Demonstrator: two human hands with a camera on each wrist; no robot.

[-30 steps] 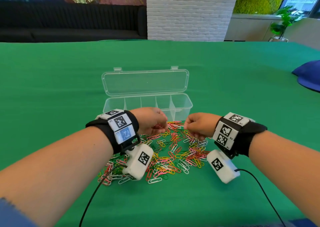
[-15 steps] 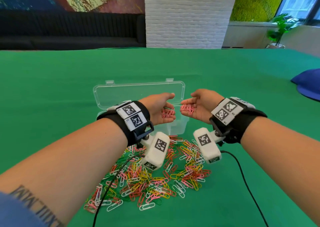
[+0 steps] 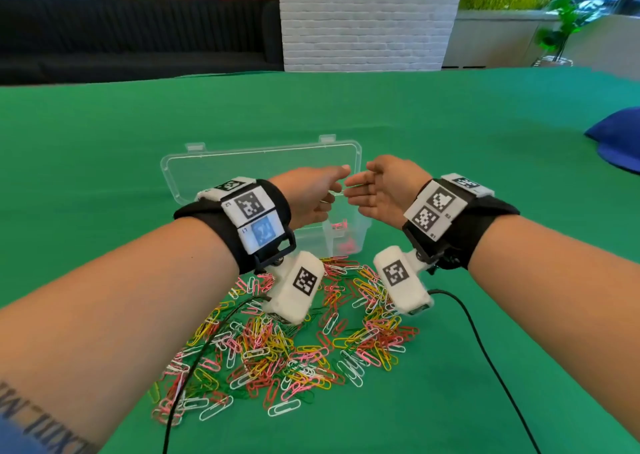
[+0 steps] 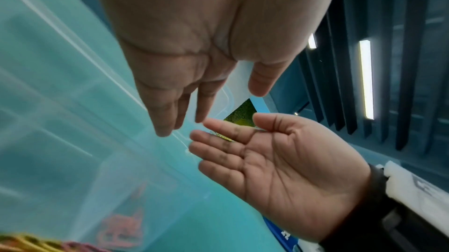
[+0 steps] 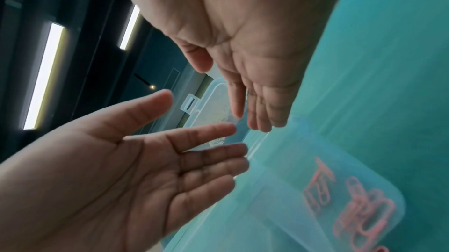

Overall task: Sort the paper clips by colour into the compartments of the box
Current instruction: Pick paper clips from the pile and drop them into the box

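Above the right end of the clear plastic compartment box point(image 3: 360, 235) with its lid thrown back: left hand point(image 3: 308, 197) and right hand point(image 3: 384, 190), palms turned toward each other, fingers point(image 4: 218, 133) straight and loosely spread, fingertips nearly meeting, nothing pinched or held. Directly beneath those fingertips, in the rightmost compartment: a small cluster of pink paper clips point(image 5: 352, 196). Nearer the body, on the green-covered counter point(image 3: 104, 176), under both wrists: the mixed pile of pink, yellow, red, white and green paper clips point(image 3: 277, 349), well below the fingers.
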